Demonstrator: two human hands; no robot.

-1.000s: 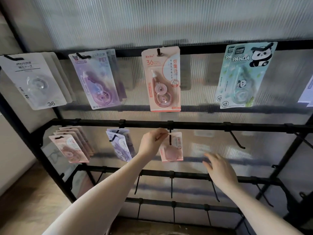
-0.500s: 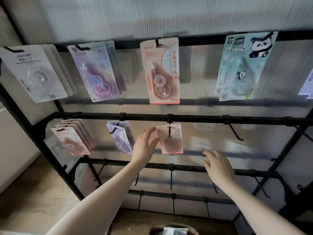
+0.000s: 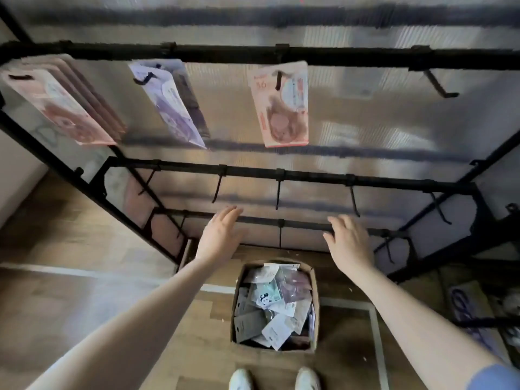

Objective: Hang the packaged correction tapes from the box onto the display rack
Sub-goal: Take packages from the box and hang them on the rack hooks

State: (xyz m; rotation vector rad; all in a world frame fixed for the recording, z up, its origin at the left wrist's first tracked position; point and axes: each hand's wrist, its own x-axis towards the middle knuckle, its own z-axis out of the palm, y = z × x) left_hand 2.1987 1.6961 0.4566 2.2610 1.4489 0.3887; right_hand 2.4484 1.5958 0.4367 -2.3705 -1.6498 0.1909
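Observation:
A cardboard box (image 3: 315,302) stands on the floor by my feet, full of several packaged correction tapes (image 3: 267,298). Above it rises the black display rack (image 3: 309,56). A pink packaged tape (image 3: 281,108) hangs on the middle hook of the upper visible bar. Purple packs (image 3: 174,105) and a stack of pink packs (image 3: 62,105) hang to its left. My left hand (image 3: 221,235) and my right hand (image 3: 349,242) are both empty with fingers spread, held in front of the lower bars above the box.
Bare hooks (image 3: 440,85) stick out at the right of the upper bar and along the lower bars (image 3: 309,178). The floor is wood with pale tape lines (image 3: 375,327). My white shoes (image 3: 242,380) stand just before the box. Dark clutter lies at the lower right (image 3: 478,313).
My left hand let go of the pink pack, which now hangs on its hook. Both hands dropped lower, and my view tilted down so the box and floor came into sight.

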